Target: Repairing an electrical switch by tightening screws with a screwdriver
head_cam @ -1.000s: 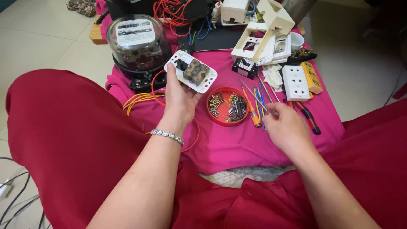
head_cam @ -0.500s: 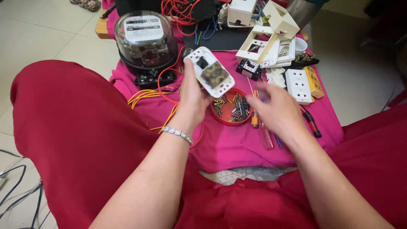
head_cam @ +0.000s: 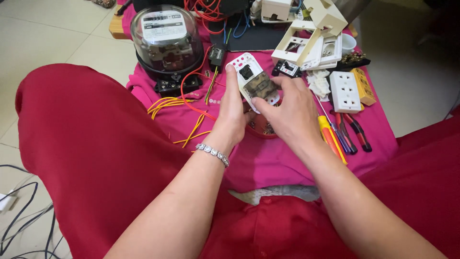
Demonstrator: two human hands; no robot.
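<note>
From the head camera, our left hand (head_cam: 233, 115) is closed around the edge of a white socket plate (head_cam: 253, 82), holding it up above the pink cloth (head_cam: 268, 163) with its back turned toward us. Our right hand (head_cam: 292, 112) has come in from the other side, fingertips pinched on the brownish insert at the plate's back; whether anything small sits between those fingers we cannot tell.

As for progress, we judge the work to be midway: the plate is lifted and opened to its back, but no wire is attached to it, and the orange and yellow wires (head_cam: 179, 108) lie loose on the cloth. The screwdrivers (head_cam: 335, 136) rest untouched just beside our right wrist, and the red dish (head_cam: 261, 127) of screws sits mostly hidden under our hands. The glass-domed electricity meter (head_cam: 166, 41) and a second white socket (head_cam: 345, 91) stand apart, not in use.
</note>
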